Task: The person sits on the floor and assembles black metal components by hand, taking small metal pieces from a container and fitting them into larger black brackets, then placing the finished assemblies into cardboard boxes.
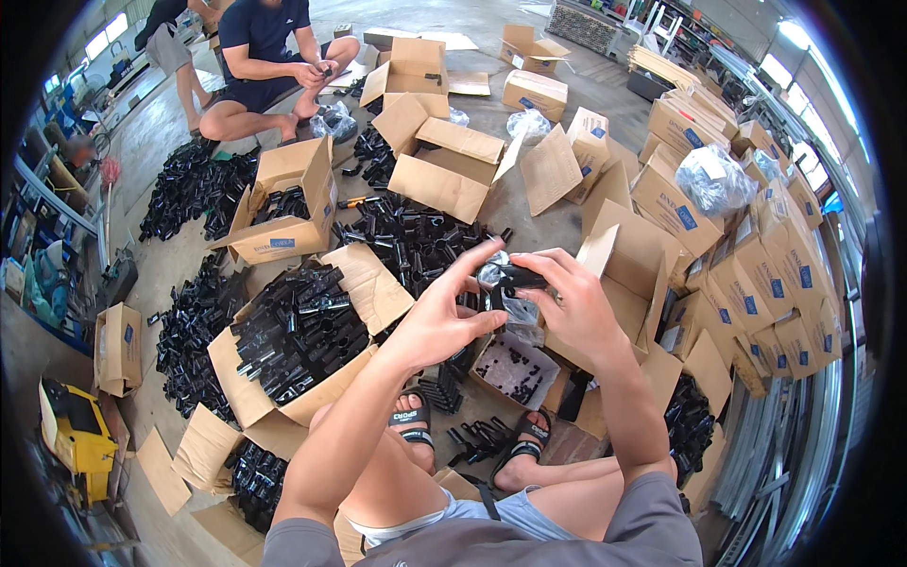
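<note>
Both of my hands are raised in front of me around one black tube-shaped fitting (520, 277). My right hand (576, 307) is closed on its right end, thumb and fingers pinching it. My left hand (439, 317) curves round the other side, its thumb and fingers closed in on the part; the exact contact is partly hidden. Below the hands are a crumpled clear plastic bag (522, 326) and a small open box (548, 378) of tiny black pieces. Several loose black fittings (480, 439) lie on the floor between my feet.
An open carton (326, 402) full of black fittings stands at the left, with heaps of fittings (194, 326) around it. An open carton (628, 274) stands right of my hands; stacked cartons (775, 274) rise beyond. A seated person (269, 66) handles a black part at the far left.
</note>
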The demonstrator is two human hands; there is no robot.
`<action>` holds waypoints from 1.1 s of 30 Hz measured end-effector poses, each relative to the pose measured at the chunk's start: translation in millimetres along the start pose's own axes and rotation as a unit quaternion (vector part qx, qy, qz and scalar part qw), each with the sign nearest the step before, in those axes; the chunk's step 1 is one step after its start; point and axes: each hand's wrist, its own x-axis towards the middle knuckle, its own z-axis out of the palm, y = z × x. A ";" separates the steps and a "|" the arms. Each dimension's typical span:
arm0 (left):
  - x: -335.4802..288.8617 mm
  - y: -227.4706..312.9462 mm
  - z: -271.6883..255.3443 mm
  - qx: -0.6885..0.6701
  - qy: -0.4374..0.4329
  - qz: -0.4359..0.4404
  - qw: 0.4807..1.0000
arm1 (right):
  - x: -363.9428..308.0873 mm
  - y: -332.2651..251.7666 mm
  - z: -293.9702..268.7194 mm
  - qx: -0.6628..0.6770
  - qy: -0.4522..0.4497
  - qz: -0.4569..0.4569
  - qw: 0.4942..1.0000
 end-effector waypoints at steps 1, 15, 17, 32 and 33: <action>2.2 -1.1 -1.0 0.010 -0.048 0.025 0.998 | -0.6 0.1 -2.4 0.006 -0.012 -0.001 1.000; 3.8 -11.3 3.5 -0.208 -0.039 -0.106 0.972 | -7.0 -0.4 1.0 0.151 0.018 0.064 0.986; 5.4 -12.9 7.8 -0.223 -0.027 -0.104 0.969 | -7.5 -1.0 4.5 0.166 0.064 0.056 0.983; 6.0 -10.0 2.0 -0.193 0.139 -0.028 0.971 | -204.7 196.0 172.5 -0.083 -0.241 0.488 0.835; 5.9 -8.3 2.9 -0.182 0.149 -0.036 0.971 | -212.2 191.2 190.0 -0.104 -0.250 0.510 0.816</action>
